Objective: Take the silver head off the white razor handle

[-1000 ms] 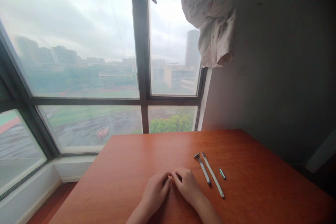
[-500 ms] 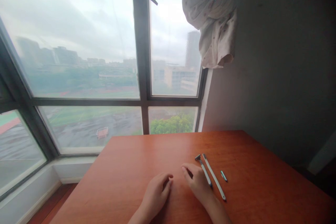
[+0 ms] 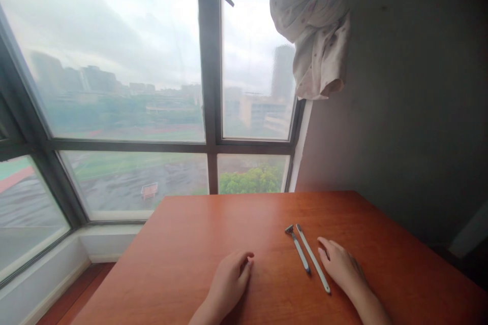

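On the reddish wooden table (image 3: 206,218) lie a slim razor (image 3: 299,250) with a dark head and, right beside it, a long white stick (image 3: 313,259), both pointing away from me. My right hand (image 3: 341,266) rests palm down just right of the white stick, fingers stretched forward. It covers the spot where a small green piece lay, and that piece is hidden. My left hand (image 3: 229,282) rests on the table to the left of the razor, fingers loosely extended and holding nothing.
A large window (image 3: 206,61) with dark frames stands behind the table's far edge. A knotted pale curtain (image 3: 316,25) hangs at the upper right against a dark wall (image 3: 412,101). The floor drops away left of the table.
My right hand left my left hand and moved right, across the razor and the white stick, onto the small green piece. My left hand stayed put.
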The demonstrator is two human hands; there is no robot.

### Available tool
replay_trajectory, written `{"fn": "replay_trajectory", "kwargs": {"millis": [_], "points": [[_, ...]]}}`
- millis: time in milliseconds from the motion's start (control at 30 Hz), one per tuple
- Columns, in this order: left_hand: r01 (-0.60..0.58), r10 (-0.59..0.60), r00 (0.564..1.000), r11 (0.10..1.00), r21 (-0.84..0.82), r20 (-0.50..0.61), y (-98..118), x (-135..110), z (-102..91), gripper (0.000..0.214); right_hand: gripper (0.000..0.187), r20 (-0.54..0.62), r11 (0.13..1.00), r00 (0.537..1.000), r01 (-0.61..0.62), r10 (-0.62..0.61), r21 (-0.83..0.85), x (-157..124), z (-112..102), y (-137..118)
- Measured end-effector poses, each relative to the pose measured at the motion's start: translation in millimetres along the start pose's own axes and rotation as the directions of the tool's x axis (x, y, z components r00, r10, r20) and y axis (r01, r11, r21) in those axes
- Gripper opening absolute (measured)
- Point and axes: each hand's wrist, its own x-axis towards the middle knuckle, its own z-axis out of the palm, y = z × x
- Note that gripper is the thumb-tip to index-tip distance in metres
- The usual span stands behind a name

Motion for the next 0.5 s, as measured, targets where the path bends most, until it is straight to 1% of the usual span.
{"fn": "replay_trajectory", "kwargs": {"millis": [133,333,500], "points": [[0.005,-0.005,1.0,1.0,0.0,0.001,0,-1,0.0,0.024,0.036,0.017,0.996,0.996,0.086,-0.085,-0.028,-2,-3,-25],[0.009,-0.009,0.999,1.0,0.02,-0.033,-1,0,0.4,0.025,0.03,0.027,0.98,0.982,0.19,-0.189,-0.063,-6,-10,-78],[0.042,-0.034,0.998,0.99,0.135,-0.061,3,2,-2.8,0.027,0.025,0.024,0.961,0.962,0.273,-0.272,-0.049,-11,-4,-126]]}}
